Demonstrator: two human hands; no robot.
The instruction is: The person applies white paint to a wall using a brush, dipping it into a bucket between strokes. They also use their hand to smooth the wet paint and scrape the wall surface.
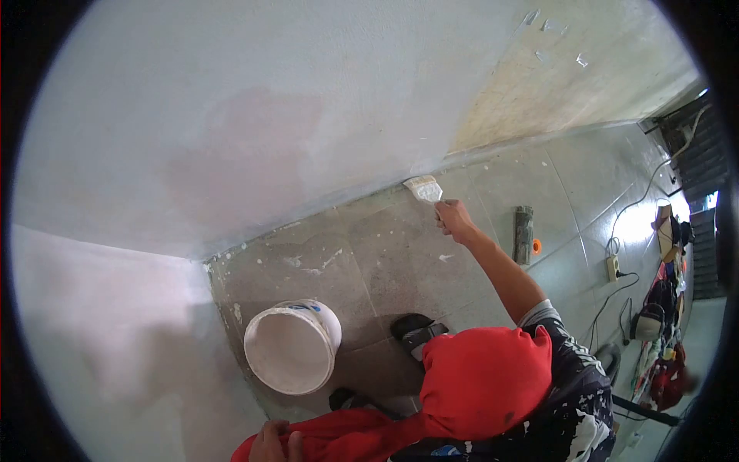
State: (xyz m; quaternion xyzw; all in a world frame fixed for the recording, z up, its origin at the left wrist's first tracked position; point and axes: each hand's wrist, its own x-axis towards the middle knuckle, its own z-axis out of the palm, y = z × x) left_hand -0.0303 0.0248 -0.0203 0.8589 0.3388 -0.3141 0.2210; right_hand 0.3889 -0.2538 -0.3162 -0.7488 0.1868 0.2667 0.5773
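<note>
My right hand [454, 219] is closed round the handle of a wide, white-coated brush [424, 189]. The brush head is at the foot of the pale wall [339, 100], by the floor edge; whether its bristles touch the wall I cannot tell. My left hand [273, 445] lies on the red cloth over my leg at the bottom edge, fingers slightly apart and partly cut off by the frame. Between that hand and the wall stands a white bucket [333, 327], its open mouth towards me and its inside pale.
Paint spots mark the grey tiled floor [392, 254]. Right of my arm lie a grey, stained block [524, 235] and an orange ring [536, 246]. Farther right are a power socket [613, 268] with cables and a pile of bags [662, 308]. My sandalled foot [419, 333] is near the bucket.
</note>
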